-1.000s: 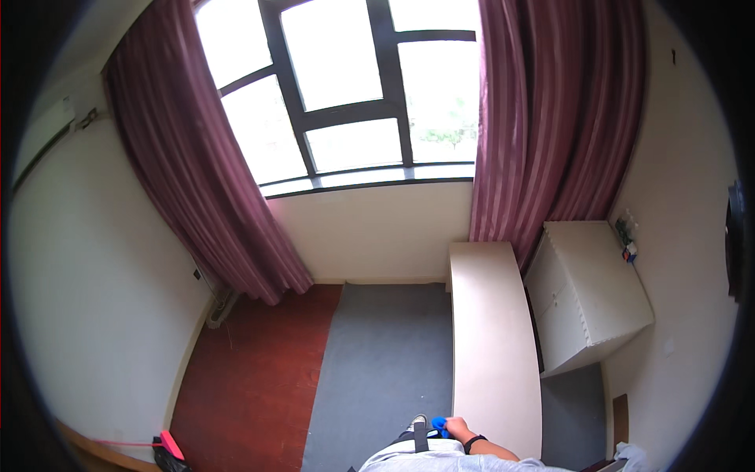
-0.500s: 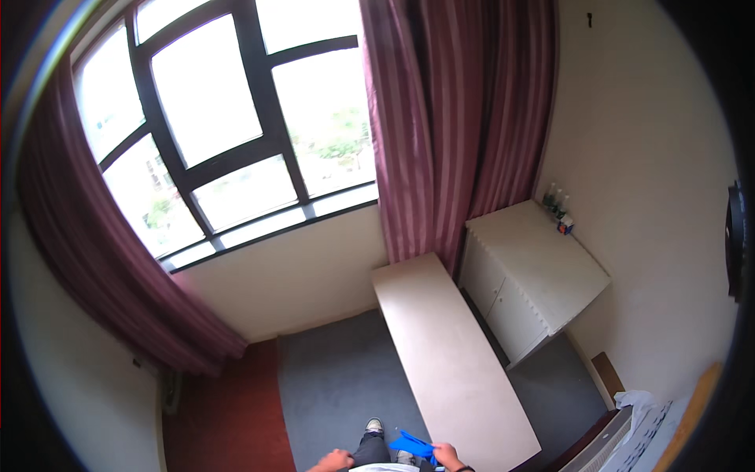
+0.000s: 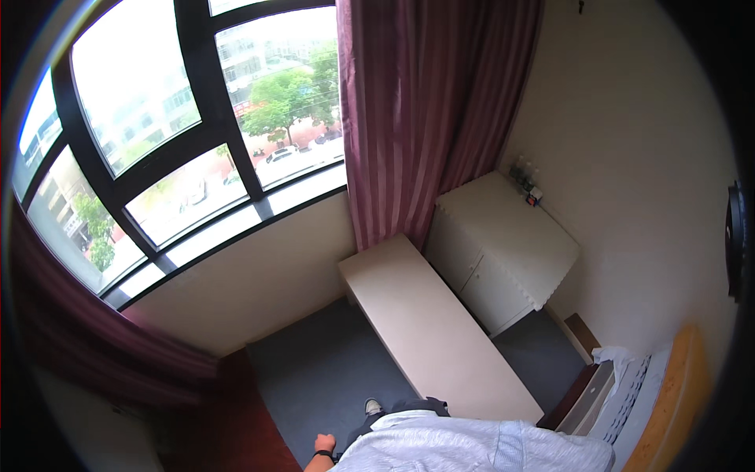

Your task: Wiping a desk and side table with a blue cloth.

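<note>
One of the hands (image 3: 324, 442) shows — the blue cloth has left view.

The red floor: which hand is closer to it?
Left, it seems: the left hand shows over the grey floor, just right of the red floor. The right hand is out of view.

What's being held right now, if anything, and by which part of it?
Nothing shows in the left hand, though something small could be hidden there. The right hand is out of view, so its hold cannot be told.
</note>
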Tool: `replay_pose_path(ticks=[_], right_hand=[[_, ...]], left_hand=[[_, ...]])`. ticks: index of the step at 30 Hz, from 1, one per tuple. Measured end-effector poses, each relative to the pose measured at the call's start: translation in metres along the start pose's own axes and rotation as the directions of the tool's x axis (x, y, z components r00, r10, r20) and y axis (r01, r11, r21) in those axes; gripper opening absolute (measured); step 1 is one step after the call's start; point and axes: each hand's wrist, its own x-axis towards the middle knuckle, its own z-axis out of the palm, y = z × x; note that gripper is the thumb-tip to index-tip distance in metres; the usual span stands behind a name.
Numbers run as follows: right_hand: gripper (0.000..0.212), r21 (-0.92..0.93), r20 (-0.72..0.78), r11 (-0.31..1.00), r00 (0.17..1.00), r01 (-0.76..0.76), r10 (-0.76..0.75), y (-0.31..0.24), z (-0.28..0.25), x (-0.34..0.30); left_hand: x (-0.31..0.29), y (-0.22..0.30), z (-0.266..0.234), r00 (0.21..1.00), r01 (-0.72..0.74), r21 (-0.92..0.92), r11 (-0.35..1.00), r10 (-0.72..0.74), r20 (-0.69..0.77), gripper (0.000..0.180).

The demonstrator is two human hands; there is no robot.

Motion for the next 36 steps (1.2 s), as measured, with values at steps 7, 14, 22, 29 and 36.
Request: replay_pose_path(ticks=[7, 14, 22, 29, 36], right_hand=[[0.020, 0.107, -0.547, 0.883, 0.768, 0.457, -0.332, -0.168, -0.130, 0.149], [0.013, -0.130, -0.196, 0.893, 0.872, 0.430, -0.448, -0.223, -0.099, 0.297], [0.014, -0.215, 0.018, 0.855, 0.877, 0.472, -0.480, -0.170, -0.017, 0.365], [0.022, -0.074, 0.403, 0.554, 0.533, 0.829, -0.744, -0.112, 0.000, 0.405], [0.013, 0.393, 0.218, 0.521, 0.473, 0.758, -0.853, -0.110, -0.004, 0.426]], left_hand=[[-0.003, -0.052, 0.033, 0.873, -0.121, -0.354, 0.927, 0.269, 0.407, 0.042], [-0.047, 0.048, 0.073, 0.924, -0.234, -0.297, 0.926, 0.307, 0.228, 0.035], [-0.054, 0.142, 0.148, 0.997, -0.028, -0.457, 0.889, -0.011, -0.081, 0.045], [-0.031, 0.141, 0.247, 0.958, 0.005, -0.612, 0.791, -0.179, -0.224, 0.049], [-0.010, 0.101, 0.286, 0.896, -0.123, -0.661, 0.740, -0.203, -0.394, 0.035]])
